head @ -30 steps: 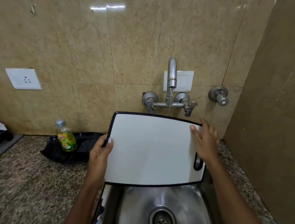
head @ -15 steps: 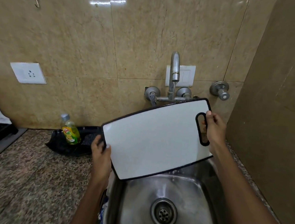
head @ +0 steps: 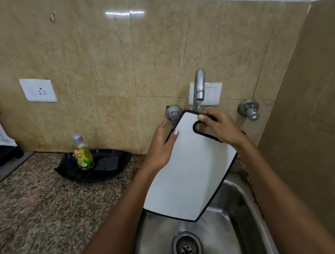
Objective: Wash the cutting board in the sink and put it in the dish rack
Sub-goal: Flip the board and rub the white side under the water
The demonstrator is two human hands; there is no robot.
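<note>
Cutting board [head: 191, 169] held upright over the sink [head: 234, 213].
Right hand [head: 221, 129] grips its handle end at the top; left hand [head: 162, 146] clasps its left edge.

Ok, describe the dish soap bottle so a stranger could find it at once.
Start at the steel sink and look left along the speckled granite counter to the black tray against the wall. The dish soap bottle stands in it, beside a dark scrub pad: yellow-green, silver-capped, the only bottle there.

The green-yellow bottle [head: 83, 154] bears a red label that seems to read "Vim"; nothing else is legible.
</note>
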